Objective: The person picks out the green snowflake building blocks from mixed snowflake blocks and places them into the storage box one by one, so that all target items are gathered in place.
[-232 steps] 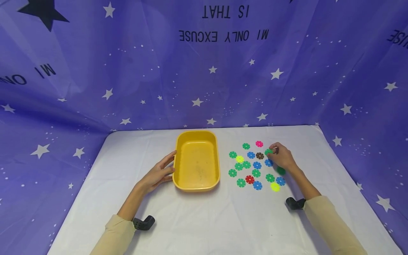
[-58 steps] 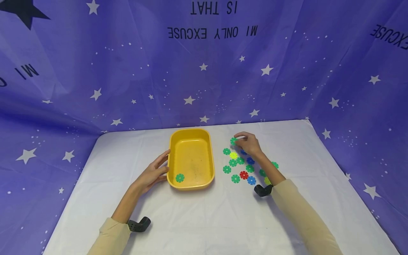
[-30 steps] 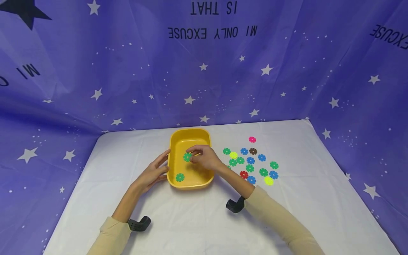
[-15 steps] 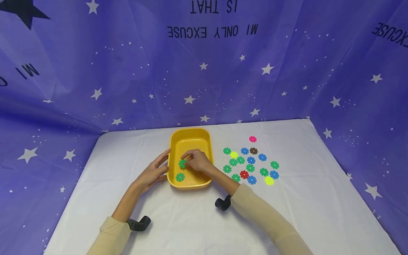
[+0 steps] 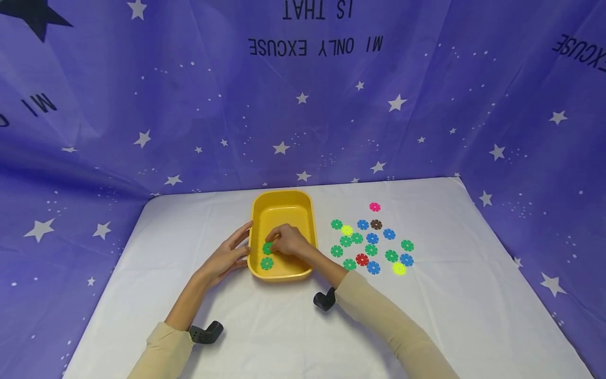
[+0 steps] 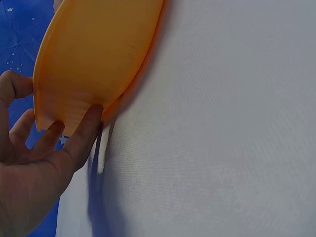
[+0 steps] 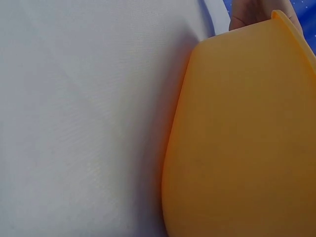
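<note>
A yellow plastic basin (image 5: 283, 277) stands on the table. My left hand (image 5: 228, 260) rests its fingertips against the basin's left outer wall. The left wrist view shows the fingers (image 6: 85, 132) spread and loosely bent on that wall. Inside the basin my right hand (image 5: 290, 240) pinches a notched green snowflake disc (image 5: 267, 248) between thumb and fingers, low near the floor. Just in front of it a second green snowflake disc (image 5: 267, 263) lies flat. The right wrist view shows the basin's outer wall (image 7: 242, 133), which hides the right fingers.
On the white table (image 5: 284, 331), right of the basin, lie several loose snowflake discs in green, blue and yellow, plus a pink one (image 5: 375, 207), a brown one (image 5: 376, 225) and a red one (image 5: 362, 259). A purple starred curtain (image 5: 284, 121) surrounds the table's back and sides.
My right hand has carried a green disc from the table leftward into the basin and down beside the other green disc. The left hand has stayed at the basin's wall.
</note>
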`<state>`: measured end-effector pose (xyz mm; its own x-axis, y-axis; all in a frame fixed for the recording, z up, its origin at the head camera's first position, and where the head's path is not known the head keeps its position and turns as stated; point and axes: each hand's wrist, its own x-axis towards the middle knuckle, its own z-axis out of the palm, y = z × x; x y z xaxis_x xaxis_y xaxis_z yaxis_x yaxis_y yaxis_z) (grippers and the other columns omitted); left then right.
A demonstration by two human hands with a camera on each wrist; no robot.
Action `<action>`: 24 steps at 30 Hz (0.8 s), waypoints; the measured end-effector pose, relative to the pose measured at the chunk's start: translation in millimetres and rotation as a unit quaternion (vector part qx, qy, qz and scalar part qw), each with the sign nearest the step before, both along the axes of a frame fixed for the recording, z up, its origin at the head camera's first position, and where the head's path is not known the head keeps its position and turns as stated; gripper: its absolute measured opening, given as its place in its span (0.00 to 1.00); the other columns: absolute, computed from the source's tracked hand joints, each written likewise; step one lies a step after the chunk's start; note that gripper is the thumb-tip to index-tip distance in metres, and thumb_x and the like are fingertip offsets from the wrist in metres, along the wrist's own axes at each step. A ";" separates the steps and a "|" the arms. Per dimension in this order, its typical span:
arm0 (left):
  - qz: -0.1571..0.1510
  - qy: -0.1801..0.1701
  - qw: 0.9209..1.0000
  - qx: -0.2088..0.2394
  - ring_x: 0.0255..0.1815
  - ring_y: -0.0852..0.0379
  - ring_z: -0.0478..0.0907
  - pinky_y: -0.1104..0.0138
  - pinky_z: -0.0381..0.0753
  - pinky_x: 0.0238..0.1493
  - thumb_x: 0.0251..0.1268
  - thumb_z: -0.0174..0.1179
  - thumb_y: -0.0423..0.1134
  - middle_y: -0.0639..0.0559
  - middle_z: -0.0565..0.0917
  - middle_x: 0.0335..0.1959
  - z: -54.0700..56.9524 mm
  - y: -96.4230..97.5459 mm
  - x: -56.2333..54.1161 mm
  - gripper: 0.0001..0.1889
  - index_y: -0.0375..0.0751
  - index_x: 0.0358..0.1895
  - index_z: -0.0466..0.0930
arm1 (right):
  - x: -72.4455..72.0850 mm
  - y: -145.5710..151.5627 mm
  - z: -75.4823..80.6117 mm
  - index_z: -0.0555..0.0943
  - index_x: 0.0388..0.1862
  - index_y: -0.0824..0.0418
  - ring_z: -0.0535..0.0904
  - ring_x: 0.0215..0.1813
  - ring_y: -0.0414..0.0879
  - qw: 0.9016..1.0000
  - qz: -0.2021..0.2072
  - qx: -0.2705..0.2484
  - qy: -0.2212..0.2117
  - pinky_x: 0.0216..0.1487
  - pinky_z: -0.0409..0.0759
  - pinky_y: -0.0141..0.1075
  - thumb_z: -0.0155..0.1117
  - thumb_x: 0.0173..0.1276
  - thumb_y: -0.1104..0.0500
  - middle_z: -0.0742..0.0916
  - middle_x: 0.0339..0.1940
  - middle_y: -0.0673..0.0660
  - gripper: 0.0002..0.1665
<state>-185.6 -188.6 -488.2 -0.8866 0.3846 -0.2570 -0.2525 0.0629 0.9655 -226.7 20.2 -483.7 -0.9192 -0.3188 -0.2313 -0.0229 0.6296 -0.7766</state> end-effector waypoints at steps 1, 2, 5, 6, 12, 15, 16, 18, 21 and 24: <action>0.000 0.000 1.000 -0.001 0.65 0.38 0.70 0.56 0.81 0.57 0.69 0.52 0.30 0.44 0.44 0.82 -0.2 -0.1 0.0 0.41 0.56 0.82 0.46 | -0.1 -0.4 0.0 0.90 0.44 0.59 0.76 0.32 0.42 1.000 0.001 0.003 0.000 0.29 0.74 0.28 0.70 0.60 0.66 0.86 0.35 0.48 0.13; 0.000 0.000 1.000 -0.001 0.65 0.38 0.70 0.56 0.81 0.57 0.69 0.52 0.30 0.44 0.44 0.82 -0.3 0.0 -0.1 0.41 0.56 0.82 0.46 | -0.2 -0.6 0.1 0.90 0.44 0.59 0.76 0.32 0.43 1.000 0.001 0.006 0.000 0.29 0.74 0.28 0.70 0.60 0.66 0.87 0.35 0.49 0.12; 0.001 -0.001 1.000 -0.001 0.65 0.38 0.69 0.56 0.80 0.57 0.69 0.52 0.30 0.44 0.44 0.82 -0.6 0.1 -0.3 0.41 0.56 0.82 0.46 | -0.2 -1.1 0.4 0.90 0.44 0.59 0.77 0.32 0.43 1.000 0.002 0.009 -0.003 0.29 0.75 0.28 0.70 0.60 0.66 0.87 0.36 0.49 0.13; 0.002 -0.002 1.000 -0.002 0.65 0.38 0.69 0.56 0.80 0.58 0.69 0.52 0.30 0.44 0.44 0.82 -0.6 0.2 -0.4 0.41 0.56 0.82 0.47 | -0.2 -1.2 0.3 0.90 0.44 0.58 0.77 0.33 0.43 1.000 0.002 0.011 -0.003 0.29 0.75 0.28 0.70 0.61 0.66 0.87 0.36 0.49 0.13; 0.001 0.000 1.000 -0.006 0.66 0.37 0.69 0.56 0.80 0.58 0.70 0.51 0.30 0.44 0.44 0.82 0.0 0.1 -0.3 0.41 0.56 0.82 0.46 | -0.4 -1.6 0.5 0.90 0.44 0.58 0.77 0.34 0.44 1.000 0.003 0.016 -0.003 0.29 0.75 0.28 0.70 0.60 0.66 0.87 0.37 0.48 0.13; 0.000 0.002 1.000 -0.004 0.66 0.36 0.69 0.55 0.80 0.58 0.70 0.51 0.30 0.44 0.44 0.82 0.2 -0.2 -0.1 0.41 0.56 0.82 0.46 | -0.7 -1.5 0.8 0.90 0.43 0.58 0.77 0.35 0.44 1.000 0.005 0.015 -0.005 0.30 0.75 0.29 0.70 0.60 0.66 0.87 0.37 0.48 0.13; 0.001 0.002 1.000 -0.003 0.66 0.36 0.69 0.55 0.80 0.58 0.70 0.51 0.29 0.44 0.44 0.82 0.3 -0.2 -0.1 0.41 0.56 0.82 0.46 | -0.8 -1.4 0.7 0.90 0.43 0.58 0.77 0.35 0.44 1.000 0.006 0.015 -0.006 0.30 0.75 0.29 0.70 0.59 0.66 0.87 0.37 0.48 0.13; 0.001 0.003 1.000 -0.003 0.66 0.36 0.69 0.56 0.80 0.58 0.69 0.51 0.30 0.44 0.44 0.82 0.3 -0.2 -0.3 0.41 0.56 0.82 0.47 | -0.9 -1.1 0.6 0.90 0.43 0.58 0.77 0.35 0.44 1.000 0.005 0.013 -0.007 0.30 0.75 0.29 0.71 0.59 0.66 0.87 0.37 0.49 0.13; 0.002 0.000 1.000 -0.003 0.66 0.37 0.68 0.56 0.80 0.58 0.69 0.52 0.30 0.44 0.44 0.82 0.0 0.0 -0.6 0.41 0.56 0.82 0.47 | -0.2 0.1 1.2 0.90 0.43 0.58 0.76 0.32 0.43 1.000 0.002 0.001 -0.008 0.28 0.75 0.28 0.71 0.59 0.66 0.87 0.36 0.49 0.13; 0.002 -0.003 1.000 -0.004 0.66 0.38 0.68 0.55 0.80 0.58 0.68 0.53 0.30 0.44 0.44 0.82 -0.5 -0.1 -0.8 0.42 0.56 0.82 0.47 | 1.4 1.9 3.4 0.89 0.44 0.59 0.75 0.27 0.42 1.000 0.004 -0.016 -0.008 0.25 0.73 0.28 0.70 0.59 0.66 0.86 0.32 0.49 0.13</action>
